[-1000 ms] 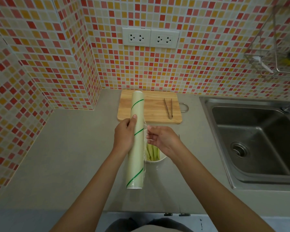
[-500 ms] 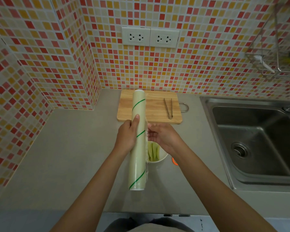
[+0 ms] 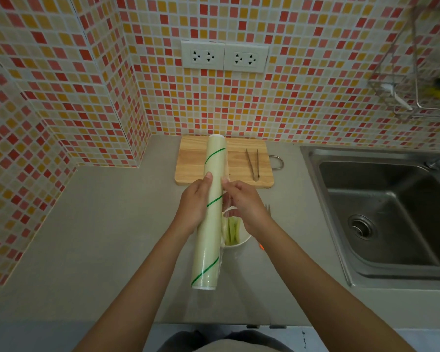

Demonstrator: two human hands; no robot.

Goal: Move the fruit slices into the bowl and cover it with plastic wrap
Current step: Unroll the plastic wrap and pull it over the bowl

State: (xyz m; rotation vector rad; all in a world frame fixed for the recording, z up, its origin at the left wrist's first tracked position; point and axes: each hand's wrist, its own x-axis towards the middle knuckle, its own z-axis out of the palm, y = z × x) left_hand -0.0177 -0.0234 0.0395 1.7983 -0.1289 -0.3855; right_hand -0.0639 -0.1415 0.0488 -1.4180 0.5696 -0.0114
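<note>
My left hand [image 3: 194, 203] grips a long roll of plastic wrap [image 3: 210, 232] with a green spiral line, held above the counter and pointing away from me. My right hand [image 3: 245, 205] is right beside the roll and pinches the loose clear film [image 3: 225, 219] at its edge. Below both hands a white bowl [image 3: 240, 243] stands on the grey counter with pale green fruit slices [image 3: 232, 231] inside. The roll and my hands hide most of the bowl.
A wooden cutting board [image 3: 239, 158] with metal tongs [image 3: 253, 163] lies by the tiled wall behind the bowl. A fork [image 3: 267, 208] and a small orange thing [image 3: 261, 246] lie right of the bowl. The steel sink [image 3: 391, 212] fills the right side.
My right hand has moved in closer to the roll, and the roll has shifted slightly away from me over the bowl.
</note>
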